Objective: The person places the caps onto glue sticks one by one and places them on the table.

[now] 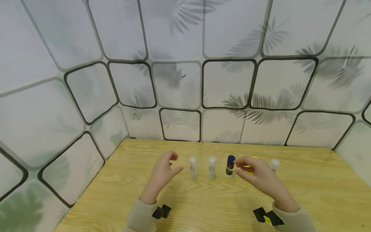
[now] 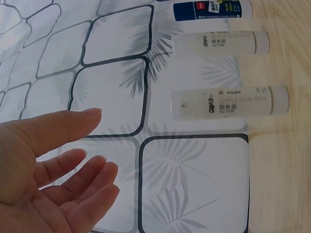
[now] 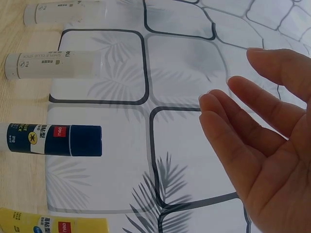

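Observation:
Several glue sticks stand upright in a row on the wooden table. Leftmost is a white glue stick [image 1: 193, 167], with a second white one [image 1: 212, 168] beside it. A dark blue glue stick [image 1: 230, 166] follows, then a yellow glue stick [image 3: 53, 222], mostly hidden behind my right hand in the head view. Another white glue stick [image 1: 275, 163] closes the row, partly covered by that hand. Left of the row, my left hand [image 1: 163, 174] holds nothing, its fingers and thumb loosely curved apart. My right hand [image 1: 259, 174] is likewise bare, its fingertips near the dark blue stick in the head view.
The light wooden table [image 1: 197, 206] meets a patterned wall covering [image 1: 179, 125] along its back edge. Another patterned panel [image 1: 72, 161] runs down the left side. Black straps sit at both sleeve cuffs.

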The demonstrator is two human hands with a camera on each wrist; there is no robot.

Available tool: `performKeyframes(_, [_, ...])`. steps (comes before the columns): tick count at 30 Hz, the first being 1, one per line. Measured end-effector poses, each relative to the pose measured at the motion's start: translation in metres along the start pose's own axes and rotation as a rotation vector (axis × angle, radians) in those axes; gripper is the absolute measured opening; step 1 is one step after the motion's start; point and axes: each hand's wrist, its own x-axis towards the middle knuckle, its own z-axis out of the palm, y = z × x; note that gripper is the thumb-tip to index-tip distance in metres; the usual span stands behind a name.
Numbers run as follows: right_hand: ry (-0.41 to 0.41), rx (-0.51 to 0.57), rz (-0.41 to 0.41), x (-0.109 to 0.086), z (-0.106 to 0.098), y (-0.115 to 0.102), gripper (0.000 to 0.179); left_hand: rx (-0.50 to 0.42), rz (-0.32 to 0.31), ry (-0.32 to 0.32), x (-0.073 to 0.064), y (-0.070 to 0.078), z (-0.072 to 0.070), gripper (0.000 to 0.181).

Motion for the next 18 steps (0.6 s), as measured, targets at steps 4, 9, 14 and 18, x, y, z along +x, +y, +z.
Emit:
performKeyframes(4, [-0.009, -0.001, 0.008, 0.0, 0.001, 0.0, 0.02, 0.043, -0.029, 0.017, -0.005, -0.012, -0.01, 0.03])
performKeyframes(9, [-0.016, -0.002, 0.009, 0.0, 0.001, 0.0, 0.02, 0.067, -0.102, 0.016, -0.009, -0.025, -0.022, 0.033])
performKeyframes(14, [-0.013, -0.004, 0.001, 0.0, 0.002, -0.001, 0.018, 0.078, -0.164, -0.011, -0.008, -0.036, -0.033, 0.037])
performKeyframes(18, [-0.014, 0.004, 0.003, 0.0, 0.002, -0.001, 0.018, 0.091, -0.221, -0.084, -0.008, -0.045, -0.038, 0.038])
